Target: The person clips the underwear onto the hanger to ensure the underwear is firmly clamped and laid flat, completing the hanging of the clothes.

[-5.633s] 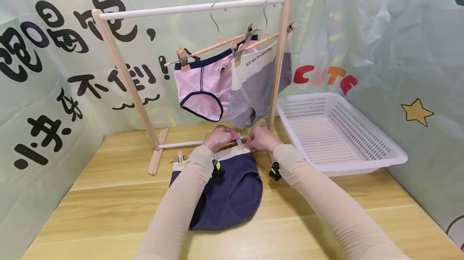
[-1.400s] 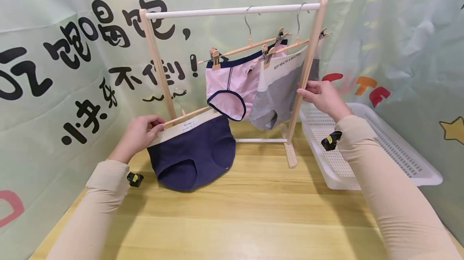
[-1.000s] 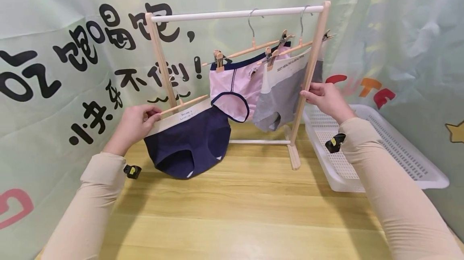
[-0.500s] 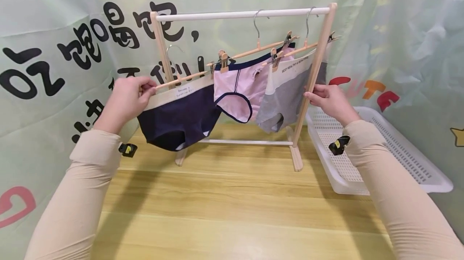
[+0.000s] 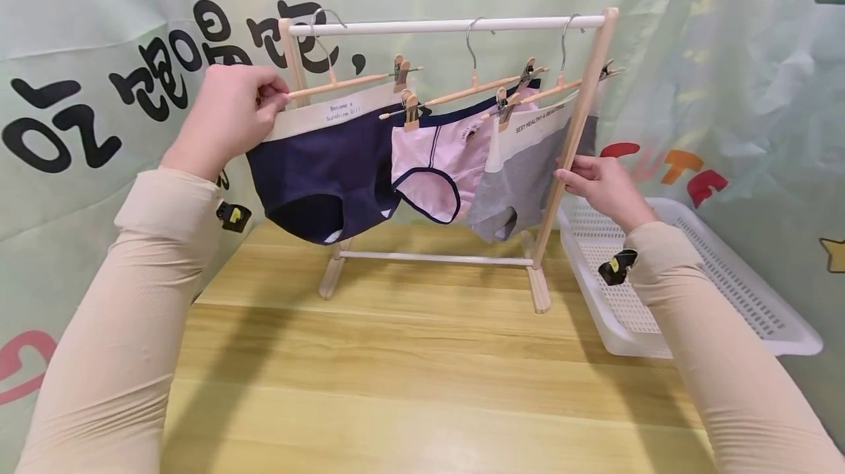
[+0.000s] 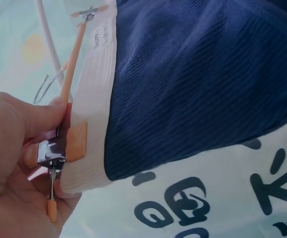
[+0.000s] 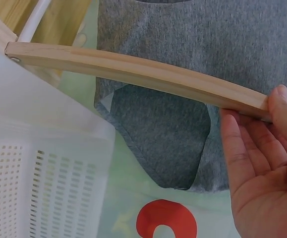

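Note:
My left hand (image 5: 227, 111) grips the left end of a clip hanger (image 5: 359, 81), with its fingers around the clip (image 6: 76, 141) in the left wrist view. Navy briefs (image 5: 323, 166) with a white waistband hang from that hanger, off the table. The hanger's metal hook (image 5: 323, 37) is at the left part of the white top bar (image 5: 409, 26); whether it bears on the bar I cannot tell. My right hand (image 5: 604, 184) pinches the right wooden post (image 7: 133, 69) of the rack between thumb and fingers.
Pink briefs (image 5: 422, 147) and grey briefs (image 5: 524, 173) hang on hangers along the bar's right half. A white perforated basket (image 5: 785, 348) stands on the wooden table (image 5: 422, 356) right of the rack. Printed cloth (image 5: 132, 239) encloses the back and sides.
The navy briefs, lying on the table earlier while both hands worked at a clip, have risen with the hanger in my left hand to bar height. My right hand moved to the post and stayed there.

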The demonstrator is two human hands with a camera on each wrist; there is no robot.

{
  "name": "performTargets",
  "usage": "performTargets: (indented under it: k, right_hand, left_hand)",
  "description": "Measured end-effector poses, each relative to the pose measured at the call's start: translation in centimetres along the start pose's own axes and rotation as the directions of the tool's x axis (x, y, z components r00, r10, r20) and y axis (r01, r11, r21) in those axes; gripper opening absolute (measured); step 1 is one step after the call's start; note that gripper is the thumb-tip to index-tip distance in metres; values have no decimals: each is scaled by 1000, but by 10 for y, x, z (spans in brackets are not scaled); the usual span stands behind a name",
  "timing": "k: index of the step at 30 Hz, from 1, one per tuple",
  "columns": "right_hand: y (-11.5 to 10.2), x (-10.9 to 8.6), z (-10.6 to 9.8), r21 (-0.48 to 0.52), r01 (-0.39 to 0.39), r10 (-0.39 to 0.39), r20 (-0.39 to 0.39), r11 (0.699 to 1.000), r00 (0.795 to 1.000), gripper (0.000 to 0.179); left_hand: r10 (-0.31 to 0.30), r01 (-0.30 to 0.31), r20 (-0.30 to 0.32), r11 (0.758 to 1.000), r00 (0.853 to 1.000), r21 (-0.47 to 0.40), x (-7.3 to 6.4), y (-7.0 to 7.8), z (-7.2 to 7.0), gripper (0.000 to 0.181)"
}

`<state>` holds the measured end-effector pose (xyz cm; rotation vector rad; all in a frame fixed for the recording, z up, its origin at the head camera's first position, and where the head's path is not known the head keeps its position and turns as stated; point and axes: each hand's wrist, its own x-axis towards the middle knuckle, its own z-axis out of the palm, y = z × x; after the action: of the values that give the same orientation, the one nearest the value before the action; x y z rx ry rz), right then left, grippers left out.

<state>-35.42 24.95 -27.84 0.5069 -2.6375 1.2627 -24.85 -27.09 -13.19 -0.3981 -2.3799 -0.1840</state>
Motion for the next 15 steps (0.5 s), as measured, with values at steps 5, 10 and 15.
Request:
performTargets:
  k: [5, 10, 15]
  right_hand:
    - [0, 4, 3, -9, -11, 11, 10, 1000, 1000, 52]
    - [-1, 4, 5, 18, 6, -6, 12, 1000, 1000, 51]
    - [0, 0, 2, 0, -7, 7, 8, 1000, 1000, 56]
  left_hand:
    - [-23, 23, 10, 1000, 1000, -2, 11, 5, -2, 19]
    - [-44, 44, 30, 999, 999, -3, 22, 8, 2, 19]
    - [-49, 50, 67, 999, 997, -14, 30, 13, 15, 21]
